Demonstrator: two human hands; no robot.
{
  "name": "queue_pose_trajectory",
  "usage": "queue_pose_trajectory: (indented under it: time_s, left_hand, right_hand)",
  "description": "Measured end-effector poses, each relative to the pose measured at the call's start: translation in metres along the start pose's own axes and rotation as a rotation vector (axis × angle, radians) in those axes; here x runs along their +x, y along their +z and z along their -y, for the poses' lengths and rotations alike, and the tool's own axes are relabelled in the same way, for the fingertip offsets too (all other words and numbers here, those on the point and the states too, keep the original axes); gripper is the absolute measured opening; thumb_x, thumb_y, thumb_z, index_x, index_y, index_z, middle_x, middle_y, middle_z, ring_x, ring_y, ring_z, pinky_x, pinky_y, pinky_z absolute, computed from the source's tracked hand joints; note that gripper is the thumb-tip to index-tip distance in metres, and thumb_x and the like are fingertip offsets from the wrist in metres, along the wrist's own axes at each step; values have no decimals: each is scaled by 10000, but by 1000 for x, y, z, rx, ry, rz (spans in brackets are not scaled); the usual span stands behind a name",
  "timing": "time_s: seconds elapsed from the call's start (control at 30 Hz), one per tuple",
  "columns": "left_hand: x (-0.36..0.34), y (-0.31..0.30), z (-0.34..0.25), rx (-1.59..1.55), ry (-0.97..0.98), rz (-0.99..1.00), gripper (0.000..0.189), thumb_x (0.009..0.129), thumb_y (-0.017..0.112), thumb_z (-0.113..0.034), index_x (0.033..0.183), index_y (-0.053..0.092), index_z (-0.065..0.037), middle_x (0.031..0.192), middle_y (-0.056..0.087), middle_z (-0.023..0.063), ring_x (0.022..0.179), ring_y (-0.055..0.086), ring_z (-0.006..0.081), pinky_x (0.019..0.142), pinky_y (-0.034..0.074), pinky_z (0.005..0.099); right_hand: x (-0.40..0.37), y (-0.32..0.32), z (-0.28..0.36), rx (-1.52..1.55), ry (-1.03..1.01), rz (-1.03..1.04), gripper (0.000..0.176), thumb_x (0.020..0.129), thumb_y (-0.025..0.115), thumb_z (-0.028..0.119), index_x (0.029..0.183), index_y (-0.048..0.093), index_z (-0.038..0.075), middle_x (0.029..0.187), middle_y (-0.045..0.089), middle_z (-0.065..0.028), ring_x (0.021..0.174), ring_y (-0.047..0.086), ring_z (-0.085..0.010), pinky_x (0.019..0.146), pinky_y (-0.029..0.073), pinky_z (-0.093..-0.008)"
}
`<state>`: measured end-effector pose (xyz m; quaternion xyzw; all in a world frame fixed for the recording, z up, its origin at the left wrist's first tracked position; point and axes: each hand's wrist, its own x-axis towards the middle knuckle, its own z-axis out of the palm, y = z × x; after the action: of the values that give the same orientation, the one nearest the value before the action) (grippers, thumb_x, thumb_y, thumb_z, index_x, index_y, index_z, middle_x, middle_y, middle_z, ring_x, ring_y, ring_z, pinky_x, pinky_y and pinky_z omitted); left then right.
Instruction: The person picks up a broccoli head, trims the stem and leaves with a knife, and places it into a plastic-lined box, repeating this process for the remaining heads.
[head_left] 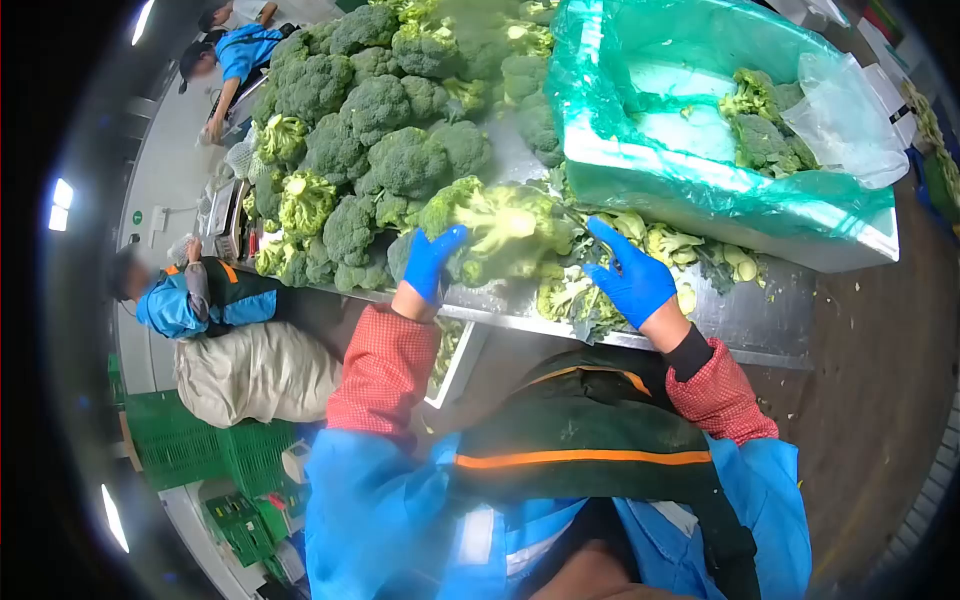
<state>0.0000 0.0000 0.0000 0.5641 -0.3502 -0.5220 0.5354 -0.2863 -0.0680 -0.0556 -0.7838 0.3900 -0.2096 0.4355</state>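
Head view: my left hand [432, 262] grip clasps broccoli head [505, 232]; right hand [632, 280] grip, I cannot tell; I'd brace the stem firmly.

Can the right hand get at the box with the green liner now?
Probably yes: the right hand sits just in front of the box, only loose cuttings lie between them, and the box is open on top.
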Motion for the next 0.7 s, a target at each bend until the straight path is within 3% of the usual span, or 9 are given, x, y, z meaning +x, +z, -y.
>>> queue_pose_trajectory:
  time_s: [0.1,0.2,0.27,0.33,0.4,0.47,0.57,0.63,0.7]
  left_hand:
    - [-7,5,-5,-243,-272,47,527,899,604,-290,1349,438,-72,1284,547,90,1147,559,223,941,484,385]
    - [-7,17,-6,-420,-387,162,538,936,562,-336,1377,403,-73,1325,518,98,1194,532,241,960,481,379]
    - [-10,42,-27,-33,-223,240,641,920,573,-391,1425,322,-86,1390,446,110,1240,489,267,969,474,378]
    - [-16,36,-28,-149,-168,295,845,865,631,-441,1488,172,-103,1482,313,122,1315,397,299,1012,431,378]
    - [-8,22,11,4,94,281,853,805,687,-244,1489,192,-118,1453,352,101,1245,450,233,829,498,296]
    - [-5,20,35,32,198,217,882,776,712,-144,1491,196,-117,1442,363,96,1222,463,205,798,504,273]
    - [2,31,51,-100,117,78,892,781,706,-138,1495,174,-90,1452,337,111,1259,425,217,980,422,325]
    - [3,31,45,-103,110,75,850,794,692,-125,1486,202,-71,1438,354,118,1270,409,215,1053,342,340]
    - [3,31,40,-177,64,77,828,798,683,-110,1482,218,-70,1427,369,121,1261,418,210,1043,353,334]
  right_hand:
    - [4,-6,38,128,-57,-30,768,805,701,359,1464,312,290,859,602,-118,701,563,-229,700,480,-349]
    - [14,1,47,273,-112,-75,672,810,702,334,1402,398,242,782,593,-102,636,543,-220,656,472,-340]
    - [20,6,40,416,-10,-72,540,830,695,311,1306,505,141,759,605,-92,617,541,-193,635,467,-321]
    - [25,19,34,482,119,-134,295,898,633,297,1023,579,35,696,613,-66,510,506,-131,505,443,-272]
    - [23,24,32,855,283,-89,248,922,600,293,944,558,50,661,603,-57,445,476,-109,425,402,-248]
    - [18,29,37,1120,358,-40,238,952,555,284,829,498,88,612,577,-50,376,450,-97,334,351,-238]
    - [16,39,36,1092,337,-59,246,957,541,309,859,504,86,609,569,-44,372,448,-97,332,340,-231]
    - [15,25,27,1138,312,67,269,961,522,331,907,547,69,619,568,-60,476,525,-133,437,417,-266]
    - [3,13,27,528,257,-29,275,956,526,329,967,580,59,652,590,-84,561,588,-187,525,471,-302]
